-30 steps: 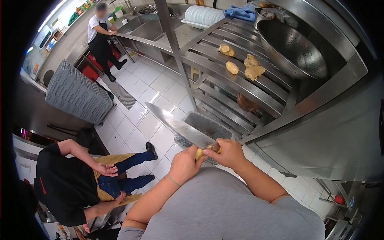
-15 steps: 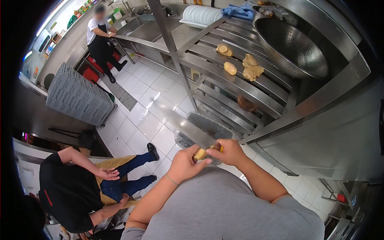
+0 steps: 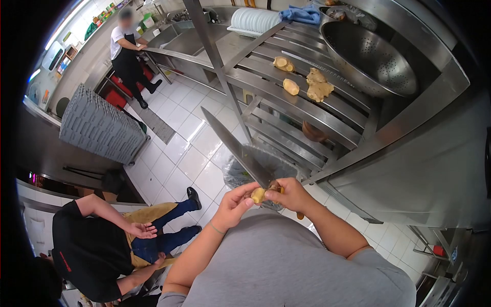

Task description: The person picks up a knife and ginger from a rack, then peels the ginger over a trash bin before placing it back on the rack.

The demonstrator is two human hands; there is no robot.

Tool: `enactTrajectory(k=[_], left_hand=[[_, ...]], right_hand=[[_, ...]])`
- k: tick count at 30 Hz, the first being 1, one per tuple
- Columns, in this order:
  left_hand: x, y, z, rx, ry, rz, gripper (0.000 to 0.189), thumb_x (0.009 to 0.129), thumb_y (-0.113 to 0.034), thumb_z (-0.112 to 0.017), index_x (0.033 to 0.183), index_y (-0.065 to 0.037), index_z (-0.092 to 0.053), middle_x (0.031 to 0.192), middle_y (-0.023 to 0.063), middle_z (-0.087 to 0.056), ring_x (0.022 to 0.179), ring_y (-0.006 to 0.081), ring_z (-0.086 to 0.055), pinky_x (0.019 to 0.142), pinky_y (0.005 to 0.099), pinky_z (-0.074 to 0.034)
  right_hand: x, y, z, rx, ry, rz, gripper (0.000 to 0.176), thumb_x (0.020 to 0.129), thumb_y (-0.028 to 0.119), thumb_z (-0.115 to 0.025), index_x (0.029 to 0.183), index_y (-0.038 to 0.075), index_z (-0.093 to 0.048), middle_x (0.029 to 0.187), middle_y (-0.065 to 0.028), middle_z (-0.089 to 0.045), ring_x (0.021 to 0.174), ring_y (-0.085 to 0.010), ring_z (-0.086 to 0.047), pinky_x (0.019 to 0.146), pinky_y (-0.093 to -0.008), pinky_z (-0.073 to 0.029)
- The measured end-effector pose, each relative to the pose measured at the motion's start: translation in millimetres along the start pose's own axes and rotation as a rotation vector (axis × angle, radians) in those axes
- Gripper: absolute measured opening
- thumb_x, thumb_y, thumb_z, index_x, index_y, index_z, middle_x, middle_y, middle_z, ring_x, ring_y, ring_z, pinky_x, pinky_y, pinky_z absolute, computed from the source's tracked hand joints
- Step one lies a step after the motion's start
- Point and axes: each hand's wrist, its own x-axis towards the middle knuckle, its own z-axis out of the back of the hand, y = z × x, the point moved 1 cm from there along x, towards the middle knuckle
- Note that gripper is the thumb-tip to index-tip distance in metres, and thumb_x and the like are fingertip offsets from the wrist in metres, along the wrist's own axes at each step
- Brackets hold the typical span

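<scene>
In front of my belly, my left hand (image 3: 232, 204) grips a peeled, yellowish piece of ginger (image 3: 258, 195) between thumb and fingers. My right hand (image 3: 293, 196) is closed around a large kitchen knife (image 3: 236, 146), whose wide blade points up and away to the left. The base of the blade is close to the ginger, and the right thumb rests near it too. Most of the handle is hidden in my palm. On the slatted metal rack ahead lie an unpeeled ginger root (image 3: 319, 86) and two peeled ginger pieces, one (image 3: 291, 87) nearer and one (image 3: 283, 64) farther back.
Below the knife stands a bin lined with clear plastic (image 3: 232, 174). A perforated steel colander (image 3: 371, 61) and a blue cloth (image 3: 303, 14) sit on the rack. One person (image 3: 84, 250) stands at the left; another (image 3: 130, 56) is by the sink, near stacked grey crates (image 3: 99, 123).
The knife blade has swung to a steeper angle with its tip higher, and it now looks sharp instead of blurred. My left fingers have loosened slightly around the ginger.
</scene>
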Motion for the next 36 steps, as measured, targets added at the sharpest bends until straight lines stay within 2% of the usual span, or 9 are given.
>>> enactTrajectory(k=[4,6,9,11,14,18,20,27,36], left_hand=[[0,6,-1,-0.105,0.002,-0.022,0.048,0.108,-0.023,-0.06,0.148,0.002,-0.052,0.126,0.0124,-0.069,0.109,0.0203,-0.067,0.1,0.0376,-0.053],[0,7,2,-0.159,0.02,0.053,0.046,0.107,-0.021,-0.062,0.146,0.002,-0.053,0.126,0.0129,-0.069,0.11,0.0206,-0.067,0.102,0.0374,-0.052],[-1,11,5,-0.162,-0.007,0.05,0.045,0.106,-0.021,-0.063,0.144,0.002,-0.054,0.127,0.0127,-0.069,0.111,0.0204,-0.067,0.102,0.0374,-0.051],[-3,16,6,-0.149,-0.02,0.049,0.045,0.106,-0.022,-0.063,0.143,0.002,-0.054,0.128,0.0119,-0.068,0.112,0.0199,-0.066,0.102,0.0368,-0.051],[-2,16,7,-0.148,-0.019,0.056,0.045,0.106,-0.022,-0.064,0.142,0.002,-0.055,0.129,0.0104,-0.067,0.115,0.0188,-0.064,0.103,0.0355,-0.05],[-2,6,4,-0.159,0.003,0.056,0.047,0.105,-0.023,-0.066,0.142,0.003,-0.055,0.127,0.0098,-0.067,0.115,0.0178,-0.063,0.103,0.0338,-0.049],[-1,4,3,-0.146,0.008,0.051,0.048,0.105,-0.024,-0.066,0.143,0.003,-0.054,0.126,0.0102,-0.067,0.114,0.0179,-0.064,0.102,0.0339,-0.049],[-2,1,3,-0.133,0.037,0.09,0.05,0.105,-0.022,-0.066,0.146,0.004,-0.052,0.124,0.0097,-0.067,0.111,0.0172,-0.064,0.101,0.0342,-0.05],[-3,-5,3,-0.07,-0.015,0.072,0.049,0.105,-0.022,-0.066,0.144,0.005,-0.053,0.119,0.0085,-0.067,0.106,0.0154,-0.064,0.099,0.0326,-0.051]], right_hand=[[1,-5,-3,-0.012,0.0,0.088,0.038,0.091,0.038,-0.083,0.088,0.001,-0.073,0.079,-0.0041,-0.071,0.075,-0.0096,-0.062,0.069,-0.0298,-0.051],[2,-7,-6,0.024,0.011,0.12,0.038,0.091,0.037,-0.083,0.087,0.001,-0.072,0.078,-0.0049,-0.072,0.074,-0.0099,-0.062,0.069,-0.0301,-0.051],[2,-4,-4,-0.052,-0.042,0.164,0.039,0.09,0.038,-0.083,0.085,0.001,-0.071,0.075,-0.0073,-0.072,0.071,-0.0118,-0.065,0.066,-0.0313,-0.052],[0,2,-1,-0.284,-0.061,0.184,0.026,0.092,0.027,-0.081,0.096,0.002,-0.073,0.079,-0.005,-0.072,0.073,-0.0103,-0.065,0.066,-0.0295,-0.052],[-1,4,-2,-0.174,-0.036,0.178,0.027,0.091,0.027,-0.083,0.095,0.002,-0.073,0.077,-0.0051,-0.072,0.072,-0.0101,-0.065,0.065,-0.0293,-0.052],[0,0,-4,-0.19,-0.051,0.182,0.027,0.09,0.027,-0.083,0.094,0.002,-0.073,0.076,-0.0049,-0.072,0.071,-0.01,-0.065,0.064,-0.0288,-0.051],[2,-5,-6,-0.165,-0.056,0.212,0.037,0.088,0.037,-0.085,0.087,0.003,-0.073,0.073,-0.0083,-0.073,0.067,-0.0145,-0.068,0.064,-0.0314,-0.053],[-4,0,-8,-0.084,-0.005,0.182,0.033,0.088,0.035,-0.085,0.09,0.004,-0.075,0.075,-0.0061,-0.074,0.069,-0.0123,-0.067,0.066,-0.0309,-0.053],[-1,-1,-17,-0.16,-0.102,0.242,0.043,0.082,0.042,-0.088,0.09,0.003,-0.075,0.074,-0.0092,-0.073,0.066,-0.0149,-0.068,0.065,-0.0317,-0.053]])
